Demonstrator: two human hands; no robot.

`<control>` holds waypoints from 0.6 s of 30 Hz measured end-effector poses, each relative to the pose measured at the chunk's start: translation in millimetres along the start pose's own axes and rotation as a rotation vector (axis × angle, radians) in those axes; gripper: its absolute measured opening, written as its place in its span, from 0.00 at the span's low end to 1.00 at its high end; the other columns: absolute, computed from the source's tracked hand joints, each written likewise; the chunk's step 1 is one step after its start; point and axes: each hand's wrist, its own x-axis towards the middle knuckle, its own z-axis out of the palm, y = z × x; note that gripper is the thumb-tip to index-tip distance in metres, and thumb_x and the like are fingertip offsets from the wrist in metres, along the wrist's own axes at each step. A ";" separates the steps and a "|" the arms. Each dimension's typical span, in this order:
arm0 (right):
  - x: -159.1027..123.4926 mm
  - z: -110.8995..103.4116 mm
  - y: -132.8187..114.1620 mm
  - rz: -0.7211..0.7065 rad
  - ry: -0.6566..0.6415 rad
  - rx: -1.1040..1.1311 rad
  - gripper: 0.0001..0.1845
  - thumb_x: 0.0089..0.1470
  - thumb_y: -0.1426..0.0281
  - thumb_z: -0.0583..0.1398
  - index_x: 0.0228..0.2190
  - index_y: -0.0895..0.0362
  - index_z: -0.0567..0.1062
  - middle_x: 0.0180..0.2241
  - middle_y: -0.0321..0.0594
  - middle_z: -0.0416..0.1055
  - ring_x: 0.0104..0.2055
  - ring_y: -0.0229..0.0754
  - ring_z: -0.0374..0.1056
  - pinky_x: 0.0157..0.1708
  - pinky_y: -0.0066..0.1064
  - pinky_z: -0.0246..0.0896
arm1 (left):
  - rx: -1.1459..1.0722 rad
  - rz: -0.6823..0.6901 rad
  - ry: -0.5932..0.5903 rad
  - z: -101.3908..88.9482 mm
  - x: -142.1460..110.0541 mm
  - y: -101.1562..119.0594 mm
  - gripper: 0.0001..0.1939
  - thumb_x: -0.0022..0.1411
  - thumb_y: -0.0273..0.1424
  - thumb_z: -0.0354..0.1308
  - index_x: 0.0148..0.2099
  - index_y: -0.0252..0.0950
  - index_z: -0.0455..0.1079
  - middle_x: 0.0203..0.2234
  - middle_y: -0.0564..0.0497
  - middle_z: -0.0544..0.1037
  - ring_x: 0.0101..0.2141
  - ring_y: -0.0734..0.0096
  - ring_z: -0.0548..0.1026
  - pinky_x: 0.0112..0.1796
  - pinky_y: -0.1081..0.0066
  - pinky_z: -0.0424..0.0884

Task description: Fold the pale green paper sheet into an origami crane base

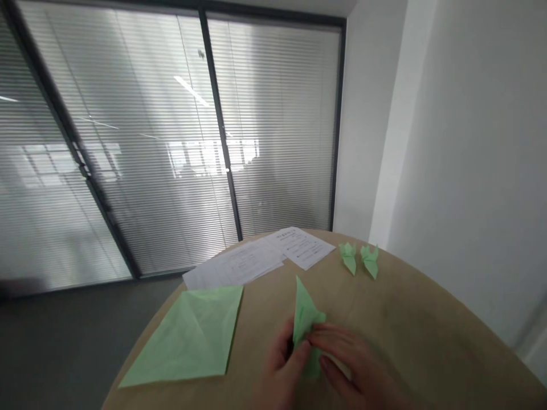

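Between my two hands, a partly folded piece of green paper point(304, 307) stands with its pointed tip up, just above the table point(265, 319). My left hand point(284, 359) grips it from the left, thumb in front and fingers behind. On the other side, my right hand point(348, 356) presses its fingertips against the right part of the paper, with the thumb lower down. The fold's lower end shows between the hands, partly covered by fingers. To the left lies a stack of flat green paper sheets point(192, 336), faint creases on the top one.
Two finished-looking green folded paper figures, one figure point(348, 258) beside another figure point(370, 261), stand at the back right. Printed white sheets point(239, 265) overlap at the table's far edge. Beyond are glass panels with blinds point(149, 142) and a white wall point(470, 171).
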 end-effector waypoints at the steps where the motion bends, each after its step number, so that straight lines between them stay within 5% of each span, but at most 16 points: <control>1: 0.8 -0.3 3.7 -0.071 -0.032 -0.027 0.24 0.59 0.74 0.57 0.56 0.48 0.73 0.51 0.41 0.76 0.55 0.42 0.71 0.57 0.33 0.68 | -0.016 -0.025 0.012 -1.6 2.1 -5.7 0.32 0.54 0.50 0.65 0.57 0.40 0.72 0.56 0.43 0.74 0.59 0.47 0.68 0.62 0.50 0.59; 5: -0.2 -5.8 20.1 -0.152 -0.008 -0.102 0.29 0.55 0.75 0.60 0.56 0.42 0.72 0.48 0.37 0.77 0.50 0.44 0.75 0.52 0.33 0.74 | -0.022 -0.078 0.074 -6.9 11.3 -16.8 0.25 0.54 0.50 0.65 0.47 0.38 0.78 0.44 0.45 0.81 0.49 0.49 0.76 0.54 0.55 0.69; 10: -17.2 -9.1 33.6 0.137 0.208 -0.134 0.31 0.54 0.67 0.64 0.59 0.39 0.68 0.57 0.42 0.70 0.56 0.53 0.70 0.52 0.44 0.74 | -0.110 -0.146 0.120 -7.0 13.9 -3.2 0.23 0.54 0.47 0.66 0.45 0.36 0.77 0.37 0.45 0.82 0.40 0.54 0.79 0.43 0.62 0.73; 12: -21.7 -5.0 34.8 0.292 0.239 -0.006 0.30 0.55 0.62 0.64 0.59 0.43 0.67 0.57 0.45 0.70 0.54 0.53 0.72 0.49 0.46 0.74 | -0.160 -0.171 0.162 -4.7 12.6 3.0 0.25 0.53 0.47 0.67 0.47 0.35 0.76 0.37 0.44 0.82 0.39 0.55 0.79 0.39 0.64 0.73; 15: -22.9 5.8 31.3 0.488 0.122 0.344 0.27 0.57 0.58 0.62 0.57 0.47 0.67 0.54 0.47 0.73 0.48 0.49 0.76 0.47 0.42 0.75 | -0.208 -0.212 0.177 -0.7 11.2 7.2 0.26 0.53 0.46 0.67 0.49 0.34 0.74 0.38 0.43 0.81 0.37 0.57 0.79 0.35 0.67 0.72; 18: -20.3 13.9 22.1 0.623 0.084 0.651 0.22 0.56 0.56 0.62 0.49 0.52 0.68 0.42 0.44 0.77 0.41 0.46 0.76 0.42 0.38 0.74 | -0.244 -0.230 0.169 3.1 10.9 8.6 0.25 0.52 0.44 0.68 0.47 0.32 0.74 0.36 0.43 0.82 0.36 0.58 0.79 0.34 0.68 0.72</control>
